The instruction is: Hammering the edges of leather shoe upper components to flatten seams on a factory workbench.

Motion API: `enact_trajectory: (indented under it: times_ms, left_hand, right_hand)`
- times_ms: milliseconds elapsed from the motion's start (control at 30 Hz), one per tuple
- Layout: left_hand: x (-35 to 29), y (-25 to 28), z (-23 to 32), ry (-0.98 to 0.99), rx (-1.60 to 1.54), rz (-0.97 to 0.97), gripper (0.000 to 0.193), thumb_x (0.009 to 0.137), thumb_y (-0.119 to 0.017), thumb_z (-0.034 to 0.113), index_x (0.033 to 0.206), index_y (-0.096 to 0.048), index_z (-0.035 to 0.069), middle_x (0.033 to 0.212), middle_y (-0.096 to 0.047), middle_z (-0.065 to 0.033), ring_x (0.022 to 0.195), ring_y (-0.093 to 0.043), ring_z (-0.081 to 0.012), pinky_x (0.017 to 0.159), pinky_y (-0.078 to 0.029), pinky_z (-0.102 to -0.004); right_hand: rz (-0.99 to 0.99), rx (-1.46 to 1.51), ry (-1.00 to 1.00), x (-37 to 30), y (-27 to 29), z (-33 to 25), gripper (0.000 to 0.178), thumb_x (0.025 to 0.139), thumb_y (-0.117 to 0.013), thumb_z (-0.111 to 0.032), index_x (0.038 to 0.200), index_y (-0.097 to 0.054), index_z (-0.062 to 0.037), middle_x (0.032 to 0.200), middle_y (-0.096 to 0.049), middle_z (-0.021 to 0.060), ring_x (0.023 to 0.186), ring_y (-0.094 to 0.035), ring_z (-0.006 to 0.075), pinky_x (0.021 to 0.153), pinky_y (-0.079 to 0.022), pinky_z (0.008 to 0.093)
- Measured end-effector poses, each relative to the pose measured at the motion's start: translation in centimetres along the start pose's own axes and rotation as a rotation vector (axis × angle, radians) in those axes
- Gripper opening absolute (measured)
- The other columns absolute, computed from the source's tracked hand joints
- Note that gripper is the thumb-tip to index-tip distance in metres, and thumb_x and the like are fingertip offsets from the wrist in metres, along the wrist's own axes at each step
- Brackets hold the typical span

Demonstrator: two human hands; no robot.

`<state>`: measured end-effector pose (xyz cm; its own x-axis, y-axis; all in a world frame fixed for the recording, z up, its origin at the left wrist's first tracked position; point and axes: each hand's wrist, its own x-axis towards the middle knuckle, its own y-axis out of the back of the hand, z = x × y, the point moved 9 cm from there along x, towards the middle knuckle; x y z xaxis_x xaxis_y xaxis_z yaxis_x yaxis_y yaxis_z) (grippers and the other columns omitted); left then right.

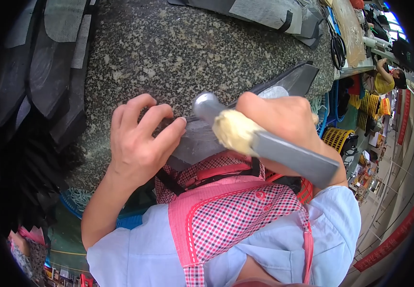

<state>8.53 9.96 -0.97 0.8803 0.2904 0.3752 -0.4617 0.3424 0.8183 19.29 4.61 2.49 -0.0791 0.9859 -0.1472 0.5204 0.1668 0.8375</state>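
My right hand (283,115) is wrapped round the handle of a hammer (293,155), raised above the near edge of the stone slab. The hammer has a round steel face, a long flat tail and pale yellow wrapping about the middle of its head. Beneath it lies a long dark grey flat piece (192,141) of leather-like material, partly covered by the hammer and my right hand. My left hand (142,138) has its fingers bent and pressed together on the left end of this piece, by its folded edge.
The speckled stone slab (135,57) is the work surface. Similar dark pieces (49,81) are stacked at left, and more (264,14) lie at the far edge. Black-handled scissors (338,48) rest at far right. Yellow baskets (338,138) and a seated person (383,81) are beyond.
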Motion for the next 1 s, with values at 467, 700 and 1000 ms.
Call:
enact_trajectory:
  times_ms: [467,700,1000]
  left_hand:
    - [-2.3,0.2,0.2,0.244,0.046,0.141,0.022,0.064,-0.076,0.014,0.085,-0.070,0.014,0.093,-0.060,0.0008,0.100,-0.053,-0.0281,0.083,-0.036,-0.0411]
    - [-1.8,-0.3,3.2,0.045,0.376,0.081,0.016,0.071,-0.061,0.016,0.083,-0.067,0.007,0.093,-0.062,-0.0029,0.096,-0.059,-0.0238,0.085,-0.036,-0.0390]
    - [-3.2,0.8,0.4,0.231,-0.010,0.158,0.027,0.062,-0.078,0.013,0.087,-0.067,0.010,0.089,-0.058,-0.0026,0.090,-0.054,-0.0269,0.074,-0.042,-0.0392]
  right_hand:
    - [0.014,-0.099,-0.038,0.8,-0.7,1.5,0.026,0.074,-0.064,-0.021,0.084,-0.046,-0.0064,0.062,-0.058,0.0111,0.057,-0.063,0.0293,0.046,-0.047,0.0396]
    - [0.028,-0.088,-0.045,1.6,-1.2,0.8,0.021,0.069,-0.071,-0.011,0.082,-0.055,-0.0073,0.061,-0.057,0.0083,0.056,-0.063,0.0282,0.048,-0.049,0.0349]
    - [-0.038,-0.111,0.075,1.4,-2.3,-0.7,0.021,0.075,-0.062,-0.020,0.080,-0.049,-0.0042,0.057,-0.060,0.0093,0.052,-0.064,0.0234,0.041,-0.048,0.0348]
